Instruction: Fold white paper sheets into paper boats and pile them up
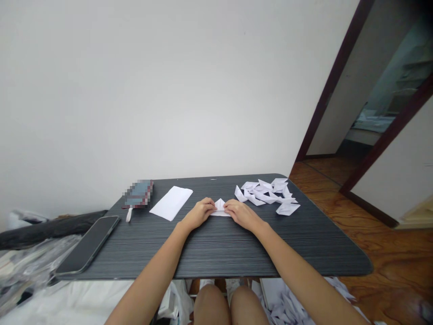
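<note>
A partly folded sheet of white paper (220, 208) lies in the middle of the dark table, with a pointed top and a flat strip along its lower edge. My left hand (202, 212) grips its left end, fingers bent and pressed together. At the right end, my right hand (241, 213) pinches the paper in the same way. Both thumbs' exact positions are partly hidden. Right of my hands sits a loose group of folded paper boats (265, 193). To the left rests a stack of flat white paper (172, 203).
A smartphone (88, 246) lies at the table's left edge, near a blurred-out item (138, 194) with a white strap. The dark table (223, 257) stands against a white wall. Below it on the right are many folded papers (287, 307); bags (67, 298) crowd the left. A doorway opens at right.
</note>
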